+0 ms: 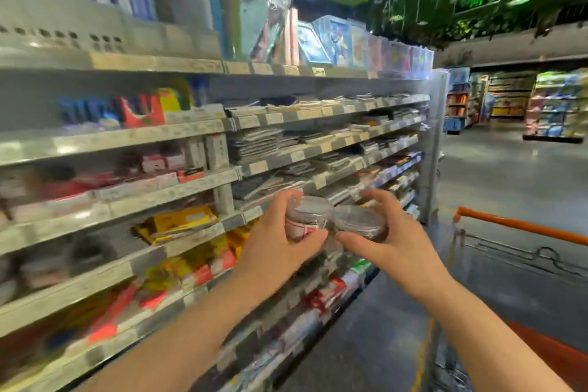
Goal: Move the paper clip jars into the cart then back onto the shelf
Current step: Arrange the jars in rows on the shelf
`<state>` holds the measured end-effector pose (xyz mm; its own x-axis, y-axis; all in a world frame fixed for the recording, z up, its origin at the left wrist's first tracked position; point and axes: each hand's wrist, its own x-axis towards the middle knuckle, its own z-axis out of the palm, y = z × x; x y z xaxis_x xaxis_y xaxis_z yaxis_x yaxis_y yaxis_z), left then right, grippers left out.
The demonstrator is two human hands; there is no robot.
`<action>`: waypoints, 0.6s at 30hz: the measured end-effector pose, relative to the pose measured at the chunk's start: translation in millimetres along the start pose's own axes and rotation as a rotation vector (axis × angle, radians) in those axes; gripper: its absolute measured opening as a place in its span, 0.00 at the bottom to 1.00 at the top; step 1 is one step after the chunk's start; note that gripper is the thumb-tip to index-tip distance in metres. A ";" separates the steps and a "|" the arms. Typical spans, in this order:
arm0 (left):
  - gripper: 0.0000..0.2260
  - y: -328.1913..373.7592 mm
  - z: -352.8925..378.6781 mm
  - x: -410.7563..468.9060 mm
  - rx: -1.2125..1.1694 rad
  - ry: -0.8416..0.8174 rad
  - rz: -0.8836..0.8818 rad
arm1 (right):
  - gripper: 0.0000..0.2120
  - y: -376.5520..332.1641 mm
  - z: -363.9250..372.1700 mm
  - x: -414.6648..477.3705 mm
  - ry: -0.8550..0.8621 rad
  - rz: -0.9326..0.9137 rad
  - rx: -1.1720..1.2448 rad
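While held in air before shelf [159, 134], cart [521, 226] to right: left hand [280, 242] clamped round labelled jar [307, 221], right hand [394, 242] round second jar [361, 221], apparently touching. Likely light, rigid, slick plastic; grip sidewalls.

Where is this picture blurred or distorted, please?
Head view: motion blur smears the shelves at left, leaving labels unreadable; the left jar and right jar, held in the left hand and right hand, look sharper; the wide lens bows the shelf edges.

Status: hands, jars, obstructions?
Left hand grips left jar, right hand grips right jar. Both mid-air beside shelf. Cart at right, nothing seen between.
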<state>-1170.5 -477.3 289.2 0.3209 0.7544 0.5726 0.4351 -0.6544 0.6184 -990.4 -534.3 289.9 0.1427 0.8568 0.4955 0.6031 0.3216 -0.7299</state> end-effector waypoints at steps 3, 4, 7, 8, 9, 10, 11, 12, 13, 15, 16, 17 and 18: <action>0.22 -33.5 -74.3 5.4 0.087 0.045 -0.003 | 0.29 -39.2 61.2 32.0 -0.036 -0.068 0.043; 0.21 -43.0 -98.1 5.2 0.113 0.063 -0.011 | 0.29 -51.5 81.5 41.5 -0.053 -0.086 0.054; 0.21 -68.9 -164.7 1.3 0.140 0.107 -0.072 | 0.28 -89.9 140.4 68.2 -0.103 -0.157 0.112; 0.21 -77.4 -184.4 0.1 0.161 0.133 -0.083 | 0.28 -102.8 158.5 76.3 -0.123 -0.180 0.134; 0.21 -85.9 -202.9 -1.1 0.192 0.163 -0.087 | 0.28 -114.1 176.3 84.9 -0.145 -0.198 0.156; 0.21 -94.5 -220.5 -2.4 0.222 0.192 -0.091 | 0.27 -125.7 193.4 92.8 -0.171 -0.219 0.182; 0.21 -102.8 -236.9 -3.7 0.246 0.218 -0.105 | 0.26 -135.7 210.3 101.1 -0.197 -0.241 0.206; 0.21 -111.1 -252.9 -5.1 0.260 0.243 -0.125 | 0.26 -145.9 227.0 109.3 -0.223 -0.262 0.225; 0.21 -119.0 -267.7 -6.2 0.266 0.264 -0.147 | 0.26 -154.6 243.5 117.7 -0.248 -0.283 0.240; 0.21 -134.9 -294.5 -6.6 0.283 0.293 -0.177 | 0.26 -169.5 274.4 135.5 -0.296 -0.324 0.274; 0.21 -142.8 -306.8 -5.1 0.299 0.310 -0.186 | 0.25 -177.0 288.8 145.0 -0.319 -0.340 0.298; 0.21 -150.3 -319.1 -2.7 0.319 0.332 -0.196 | 0.25 -183.3 303.9 156.2 -0.344 -0.353 0.324; 0.20 -157.9 -331.1 1.1 0.341 0.356 -0.208 | 0.26 -190.7 317.7 167.1 -0.368 -0.366 0.352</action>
<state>-1517.4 -390.0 370.4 -0.0807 0.7635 0.6407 0.7268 -0.3948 0.5620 -1330.9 -324.4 362.3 -0.3418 0.7284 0.5938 0.2578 0.6803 -0.6861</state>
